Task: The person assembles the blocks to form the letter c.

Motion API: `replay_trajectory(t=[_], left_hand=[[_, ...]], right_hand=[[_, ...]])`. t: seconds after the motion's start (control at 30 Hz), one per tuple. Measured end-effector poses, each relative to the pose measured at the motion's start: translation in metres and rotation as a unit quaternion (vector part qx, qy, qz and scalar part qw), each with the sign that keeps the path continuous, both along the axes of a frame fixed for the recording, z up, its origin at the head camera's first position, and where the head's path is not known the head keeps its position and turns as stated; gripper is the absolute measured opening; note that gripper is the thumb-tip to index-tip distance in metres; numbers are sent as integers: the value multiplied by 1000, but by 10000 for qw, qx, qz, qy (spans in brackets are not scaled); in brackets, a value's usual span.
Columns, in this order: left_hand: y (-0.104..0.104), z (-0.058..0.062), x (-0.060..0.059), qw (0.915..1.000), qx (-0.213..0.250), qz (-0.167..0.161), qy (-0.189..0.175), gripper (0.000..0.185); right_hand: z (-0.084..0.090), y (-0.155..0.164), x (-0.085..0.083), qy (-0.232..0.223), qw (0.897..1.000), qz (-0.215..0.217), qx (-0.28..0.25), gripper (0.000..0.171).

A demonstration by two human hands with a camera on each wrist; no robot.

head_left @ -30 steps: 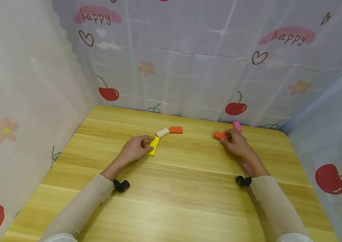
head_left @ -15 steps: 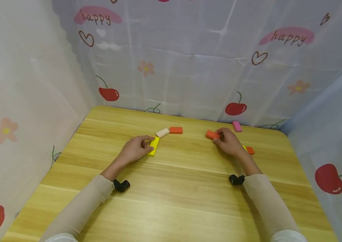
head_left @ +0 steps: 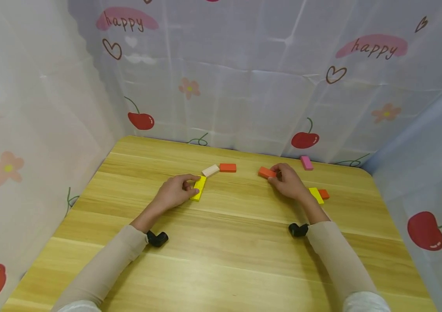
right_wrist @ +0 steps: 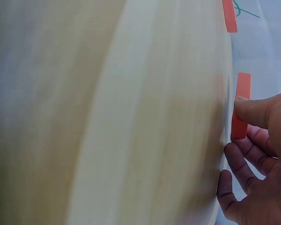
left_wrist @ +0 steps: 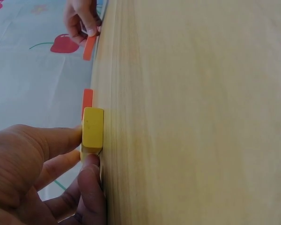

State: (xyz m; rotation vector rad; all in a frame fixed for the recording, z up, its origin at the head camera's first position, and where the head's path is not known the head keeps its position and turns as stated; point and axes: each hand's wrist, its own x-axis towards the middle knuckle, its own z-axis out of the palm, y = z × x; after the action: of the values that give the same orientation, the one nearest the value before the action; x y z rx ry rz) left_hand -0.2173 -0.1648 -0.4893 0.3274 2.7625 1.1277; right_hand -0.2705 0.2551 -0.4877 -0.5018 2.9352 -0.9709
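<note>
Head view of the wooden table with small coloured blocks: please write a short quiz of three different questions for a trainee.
1. True or false: the left hand holds the yellow rectangular wooden block.
2. Which block does the right hand pinch? A pink, B orange, C cream.
3. Fill in: the cream wooden block lies beside an ___ block.

Key: 1 true. 2 B, the orange rectangular wooden block. 3 orange, the second orange block.

Yellow block point(head_left: 199, 188), orange block point(head_left: 266, 172), pink block point(head_left: 306, 163) (curtain point(head_left: 244, 86) cherry-printed).
</note>
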Motion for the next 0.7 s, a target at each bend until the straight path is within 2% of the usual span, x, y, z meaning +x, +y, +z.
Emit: replay_trajectory(t=[0.23, 0.7], left_hand=[[-1, 0, 0, 10000, 1, 18, -43, 46], [0, 1, 1, 10000, 4, 36, -39, 46]], right_hand=[[2, -9, -3, -91, 9999, 4, -83, 36], [-2, -26, -10, 15, 10000, 50, -10, 35]])
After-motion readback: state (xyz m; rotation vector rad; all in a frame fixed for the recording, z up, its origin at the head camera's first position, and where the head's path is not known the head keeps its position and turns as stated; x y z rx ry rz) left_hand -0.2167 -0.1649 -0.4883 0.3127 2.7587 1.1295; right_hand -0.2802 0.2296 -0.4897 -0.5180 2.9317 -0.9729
